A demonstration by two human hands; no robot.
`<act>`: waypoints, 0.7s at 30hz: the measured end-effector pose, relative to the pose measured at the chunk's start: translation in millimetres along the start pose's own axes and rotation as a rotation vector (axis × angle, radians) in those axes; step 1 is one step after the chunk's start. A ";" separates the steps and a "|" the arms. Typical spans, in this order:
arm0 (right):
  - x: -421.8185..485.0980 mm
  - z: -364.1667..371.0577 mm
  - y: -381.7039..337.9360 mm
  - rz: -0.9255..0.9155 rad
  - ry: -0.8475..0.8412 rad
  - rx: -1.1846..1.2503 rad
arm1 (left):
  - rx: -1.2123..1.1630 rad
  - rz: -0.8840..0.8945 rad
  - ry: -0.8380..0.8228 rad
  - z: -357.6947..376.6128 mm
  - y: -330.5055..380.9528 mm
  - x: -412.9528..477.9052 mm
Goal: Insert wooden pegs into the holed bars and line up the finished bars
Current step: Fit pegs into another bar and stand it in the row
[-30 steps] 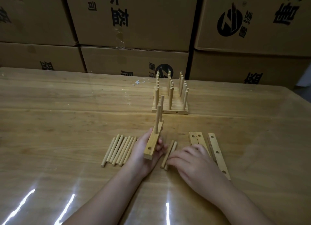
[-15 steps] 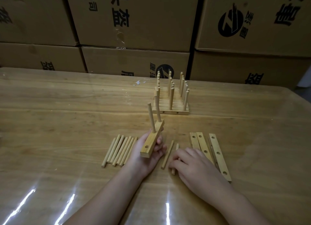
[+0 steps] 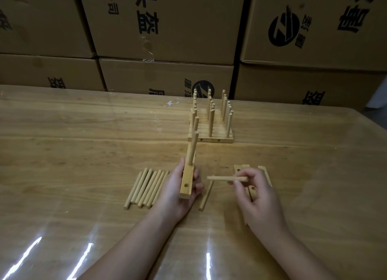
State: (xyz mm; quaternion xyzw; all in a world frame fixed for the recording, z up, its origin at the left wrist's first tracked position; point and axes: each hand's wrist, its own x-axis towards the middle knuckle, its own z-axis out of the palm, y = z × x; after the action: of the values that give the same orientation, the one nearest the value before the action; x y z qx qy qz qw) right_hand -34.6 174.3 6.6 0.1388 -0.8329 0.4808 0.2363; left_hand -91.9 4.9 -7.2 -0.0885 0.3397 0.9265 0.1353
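My left hand (image 3: 178,193) grips a holed wooden bar (image 3: 187,180) held above the table, with two pegs standing in its far holes and an empty hole near its close end. My right hand (image 3: 254,192) pinches a single peg (image 3: 225,178) held level, its free end pointing left toward the bar. One loose peg (image 3: 205,196) lies on the table between my hands. Several pegs (image 3: 146,187) lie in a row left of my left hand. Empty holed bars (image 3: 252,188) lie partly hidden under my right hand. Finished bars with pegs (image 3: 210,131) stand lined up further back.
The wooden table (image 3: 83,154) has a glossy film with light reflections near its front edge. Stacked cardboard boxes (image 3: 167,28) form a wall right behind the table's far edge.
My right hand has lifted a peg off the table and holds it level in the air. My left hand has turned the bar so its length points straight away from me.
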 end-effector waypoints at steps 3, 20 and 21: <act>2.0 0.4 -0.6 0.144 -0.010 0.278 | -0.012 0.015 0.021 -3.7 -0.8 2.3; 6.8 -4.5 3.1 0.056 -0.295 0.254 | 0.147 0.178 0.095 -2.0 -3.5 -2.7; 7.1 -4.8 3.5 0.028 -0.295 0.221 | 0.152 0.184 0.098 -2.3 -3.5 -3.0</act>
State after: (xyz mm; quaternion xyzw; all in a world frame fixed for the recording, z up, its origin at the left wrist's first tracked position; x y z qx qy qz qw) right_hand -41.0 180.2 9.8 0.2214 -0.8026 0.5468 0.0881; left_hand -87.8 5.4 -10.3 -0.0916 0.4219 0.9011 0.0394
